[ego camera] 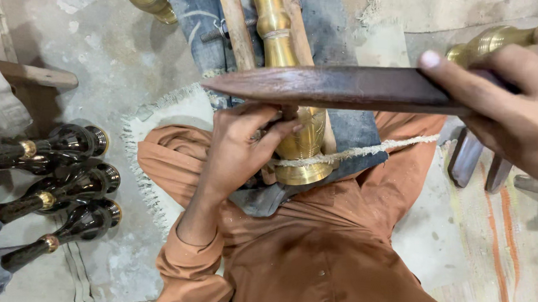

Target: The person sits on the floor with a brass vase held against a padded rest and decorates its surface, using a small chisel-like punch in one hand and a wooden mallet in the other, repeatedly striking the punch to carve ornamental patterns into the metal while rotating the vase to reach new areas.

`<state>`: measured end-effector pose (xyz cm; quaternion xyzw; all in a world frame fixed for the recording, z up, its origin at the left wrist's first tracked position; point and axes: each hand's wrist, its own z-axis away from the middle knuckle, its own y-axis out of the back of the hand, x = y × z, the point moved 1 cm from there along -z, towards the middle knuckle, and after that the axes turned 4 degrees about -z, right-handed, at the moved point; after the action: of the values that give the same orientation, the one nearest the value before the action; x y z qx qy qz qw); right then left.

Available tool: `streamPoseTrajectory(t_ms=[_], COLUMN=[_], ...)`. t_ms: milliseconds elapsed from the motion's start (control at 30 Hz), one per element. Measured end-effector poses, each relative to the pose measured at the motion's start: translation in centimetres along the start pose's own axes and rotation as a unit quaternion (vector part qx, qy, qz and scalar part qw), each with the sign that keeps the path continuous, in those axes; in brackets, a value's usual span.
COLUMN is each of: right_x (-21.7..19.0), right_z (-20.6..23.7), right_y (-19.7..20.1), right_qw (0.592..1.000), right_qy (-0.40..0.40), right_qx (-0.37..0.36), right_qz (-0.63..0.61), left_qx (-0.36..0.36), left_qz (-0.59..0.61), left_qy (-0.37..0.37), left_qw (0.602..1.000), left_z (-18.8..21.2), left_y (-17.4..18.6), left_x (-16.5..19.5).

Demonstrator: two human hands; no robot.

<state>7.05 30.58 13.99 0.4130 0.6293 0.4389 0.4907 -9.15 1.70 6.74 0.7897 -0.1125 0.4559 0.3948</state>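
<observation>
My left hand (241, 146) curls its fingers against the flared base of the turned brass piece (289, 83), which lies across my lap over a blue cloth (352, 128) with a rope (357, 152) wound around its wide end. My right hand (512, 108) is clamped around the dark wooden bow (343, 87), held level just above the brass. On the floor (105, 51) to my left lie three black pieces with brass collars (58, 190).

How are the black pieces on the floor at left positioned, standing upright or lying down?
Lying down: the black pieces rest on their sides on the concrete floor, stacked side by side, brass-rimmed ends pointing right.
</observation>
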Motion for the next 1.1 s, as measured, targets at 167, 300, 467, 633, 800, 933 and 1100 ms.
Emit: streamPoseTrajectory(t_ms=[167, 300, 467, 633, 800, 933, 1100], right_x=[-0.2, -0.4, -0.6, -1.2, -1.2, -0.9, -0.9], right_z=[0.1, 0.6, 2.8, 6.3, 9.1, 10.3, 9.6], right_y=[0.3, 0.0, -1.1, -3.7, -8.1, -11.4, -13.7], right_qw=[0.997, 0.999, 0.998, 0.900, 0.929, 0.898, 0.877], right_qy=[0.001, 0.035, -0.016, -0.253, -0.237, -0.268, -0.356], right_qx=[0.046, 0.037, 0.004, 0.160, 0.135, 0.205, 0.115], right_qz=[-0.061, 0.008, 0.067, -0.317, -0.250, -0.283, -0.301], left_qx=[-0.013, -0.008, 0.004, 0.013, -0.110, -0.164, -0.262], left_qz=[0.002, 0.005, 0.009, 0.103, 0.051, 0.022, 0.034], left_qy=[-0.010, -0.038, -0.039, 0.050, -0.012, -0.110, -0.146], left_qw=[1.000, 0.999, 0.999, 0.993, 0.993, 0.980, 0.953], left_z=[0.3, 0.4, -0.1, -1.1, -4.1, -6.4, -8.1], left_y=[-0.2, -0.1, 0.3, 1.2, 0.8, 0.1, -0.1], left_x=[-0.3, -0.3, 0.1, 0.9, -0.2, -1.5, -2.1])
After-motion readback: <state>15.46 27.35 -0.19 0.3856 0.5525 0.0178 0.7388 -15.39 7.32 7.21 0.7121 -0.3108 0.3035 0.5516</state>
